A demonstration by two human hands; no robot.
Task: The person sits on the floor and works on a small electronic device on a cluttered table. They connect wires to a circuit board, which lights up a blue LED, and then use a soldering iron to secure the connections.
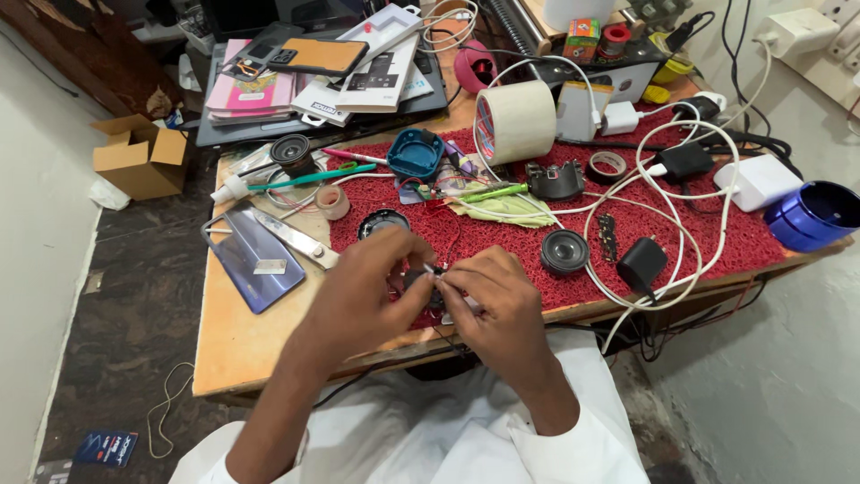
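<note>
Both hands meet over the near edge of a red mat (537, 242) on a wooden workbench (233, 332); the left hand (363, 287) curls in from the left, its fingertips drawn together and pinching a small dark part (428, 289) from which thin red wires (448, 235) run back toward a small circuit board (428, 190); the right hand (502, 309) closes in from the other side, thumb and forefinger pressed on the same part, so that the part lies between the two hands, mostly hidden, just above the mat's front border; what exactly the part is cannot be told. Just behind the left hand lies a round black speaker (382, 221); a second speaker (564, 251) sits to the right of the right hand, near a black charger plug (641, 263) and loops of white cable (681, 206); farther back stand a wide roll of masking tape (518, 121), a blue plastic shell (416, 152) and a green cloth (511, 208); a phone back panel (251, 255) and metal tweezers (296, 237) lie on bare wood to the left.
</note>
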